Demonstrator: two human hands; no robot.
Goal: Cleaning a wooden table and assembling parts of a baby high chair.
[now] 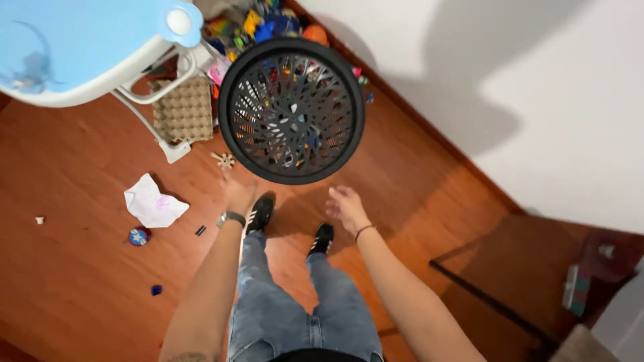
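Note:
A round black plastic basket with a perforated bottom faces me, its open weave showing colourful toys behind it. Whether it rests on the floor or is in the air, I cannot tell. My left hand, with a watch on the wrist, is just under the basket's lower left rim, blurred, and holds nothing. My right hand, a thin band on its wrist, is below the lower right rim with its fingers apart and empty. Neither hand touches the basket. My jeans and black shoes show between my arms.
A light blue high chair tray on white legs stands at the upper left, with an egg carton under it. A crumpled white paper, a round shield toy and small pieces lie on the wooden floor. Toys pile against the white wall. A dark low table stands at the right.

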